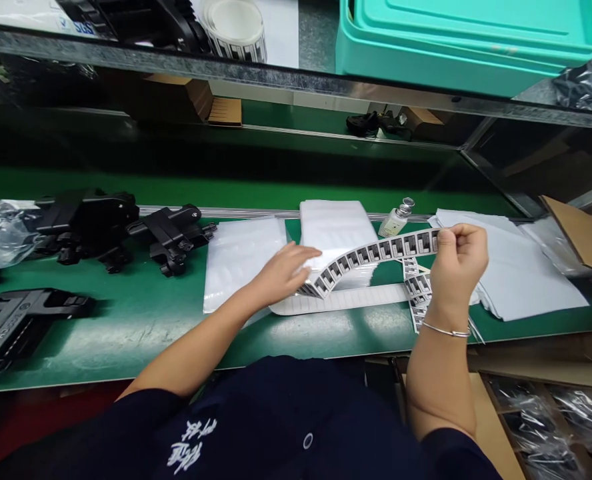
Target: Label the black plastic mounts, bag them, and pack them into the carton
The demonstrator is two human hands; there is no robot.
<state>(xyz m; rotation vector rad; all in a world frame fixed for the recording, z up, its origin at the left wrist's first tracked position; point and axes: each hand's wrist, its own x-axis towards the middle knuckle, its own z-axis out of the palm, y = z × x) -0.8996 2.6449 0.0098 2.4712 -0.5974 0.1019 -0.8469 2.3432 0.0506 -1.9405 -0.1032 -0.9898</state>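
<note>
A strip of black-and-white printed labels (373,252) arches above the bench. My right hand (461,250) pinches its right end between thumb and fingers. At the strip's lower left, where it bends, my left hand (287,272) has its fingers stretched out and apart; whether they touch it I cannot tell. Below the arch, a pale length of backing strip (356,299) lies along the bench. More printed labels (418,287) hang or lie beside my right wrist. Behind the strip sit a stack of clear plastic bags (339,223) and another flat bag pile (243,250).
Black plastic mounts (173,233) and a black bracket (26,327) lie on the left. A small bottle (397,219) stands behind the strip. White sheets (521,267) and a cardboard flap (581,233) are at right. Overhead, a shelf holds a teal box (426,60) and a label roll (236,33).
</note>
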